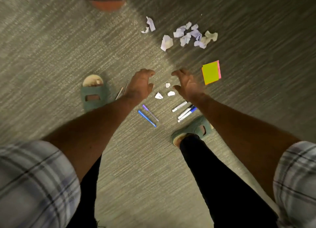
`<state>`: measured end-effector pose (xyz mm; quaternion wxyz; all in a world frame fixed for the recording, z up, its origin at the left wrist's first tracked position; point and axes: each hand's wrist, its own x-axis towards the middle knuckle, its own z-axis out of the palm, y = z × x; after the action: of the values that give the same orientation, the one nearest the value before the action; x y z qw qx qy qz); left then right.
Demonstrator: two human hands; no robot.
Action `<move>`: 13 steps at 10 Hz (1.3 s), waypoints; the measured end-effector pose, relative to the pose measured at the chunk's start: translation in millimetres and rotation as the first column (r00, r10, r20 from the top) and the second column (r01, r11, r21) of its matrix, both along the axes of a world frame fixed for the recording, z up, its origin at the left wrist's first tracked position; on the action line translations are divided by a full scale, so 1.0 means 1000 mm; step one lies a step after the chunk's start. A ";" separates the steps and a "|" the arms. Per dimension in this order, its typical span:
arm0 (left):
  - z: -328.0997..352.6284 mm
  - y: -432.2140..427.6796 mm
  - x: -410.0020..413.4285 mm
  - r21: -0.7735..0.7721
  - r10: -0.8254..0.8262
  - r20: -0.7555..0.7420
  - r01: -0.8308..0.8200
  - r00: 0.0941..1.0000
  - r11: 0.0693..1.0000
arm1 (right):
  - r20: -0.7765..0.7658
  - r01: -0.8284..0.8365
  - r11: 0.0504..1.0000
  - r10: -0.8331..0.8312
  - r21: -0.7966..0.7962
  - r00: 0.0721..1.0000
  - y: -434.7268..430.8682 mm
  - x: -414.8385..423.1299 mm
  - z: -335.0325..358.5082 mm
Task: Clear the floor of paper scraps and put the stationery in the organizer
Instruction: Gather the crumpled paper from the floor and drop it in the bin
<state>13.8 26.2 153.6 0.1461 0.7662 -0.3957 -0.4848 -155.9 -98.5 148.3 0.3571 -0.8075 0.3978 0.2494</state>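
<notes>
My left hand (141,85) and my right hand (186,84) reach down side by side above the carpet, fingers loosely spread, holding nothing. Between and just below them lie three small white paper scraps (168,91). Farther away sits a cluster of crumpled paper (189,35), with two more pieces (150,24) to its left. A blue pen (146,118) and a purple pen (150,112) lie below my left hand. Several white markers (183,110) lie under my right wrist. A pencil (121,91) lies beside my left wrist. A yellow sticky-note pad (211,72) lies right of my right hand.
My feet in green slippers stand on the grey carpet, one at the left (93,92) and one at the right (193,130). A dark object with an orange base (107,4) sits at the top edge. No organizer is in view.
</notes>
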 end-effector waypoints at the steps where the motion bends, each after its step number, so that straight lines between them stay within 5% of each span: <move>1: -0.050 0.019 -0.045 0.074 -0.092 0.014 0.091 0.996 0.993 | -0.038 -0.181 0.983 0.182 0.025 0.983 0.015 -0.038 -0.046; 2: -0.094 0.037 -0.077 0.100 -0.127 0.044 0.123 0.991 0.987 | -0.019 -0.364 0.931 0.365 0.040 0.931 0.029 -0.062 -0.091; 4: -0.171 0.045 -0.109 0.186 -0.529 0.223 0.497 0.819 0.848 | 0.014 -0.603 0.790 0.608 -0.114 0.794 0.048 -0.077 -0.181; 5: -0.194 0.047 -0.105 0.127 -0.604 0.317 0.599 0.731 0.791 | 0.086 -0.490 0.858 0.506 -0.154 0.858 0.051 -0.086 -0.203; 7: -0.197 0.025 -0.068 0.076 -0.690 0.234 0.695 0.685 0.715 | 0.079 -0.437 0.893 0.446 -0.102 0.892 0.033 -0.088 -0.196; 9: -0.170 -0.034 -0.023 -0.123 -0.187 0.300 0.232 0.935 0.965 | 0.105 -0.194 0.968 0.211 -0.157 0.972 -0.002 -0.067 -0.171; 10: -0.169 -0.079 0.012 -0.169 -0.060 0.381 0.133 0.923 0.977 | 0.197 -0.122 0.960 0.175 -0.253 0.965 -0.037 -0.032 -0.164; 11: -0.179 -0.126 0.055 -0.157 -0.128 0.440 0.217 0.889 0.964 | 0.271 -0.108 0.939 0.202 -0.326 0.941 -0.068 0.008 -0.169; 12: -0.195 -0.159 0.083 -0.026 -0.336 0.463 0.392 0.820 0.920 | 0.242 -0.220 0.894 0.331 -0.391 0.912 -0.087 0.034 -0.185; 13: -0.204 -0.161 0.084 0.007 -0.400 0.420 0.438 0.815 0.899 | -0.114 -0.580 0.605 0.632 -0.546 0.767 -0.092 0.055 -0.210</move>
<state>98.3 -134.8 -50.3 -0.0163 0.7373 -0.5978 -0.3143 -100.8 -190.3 -61.3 0.0205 -0.9711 0.1382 0.1932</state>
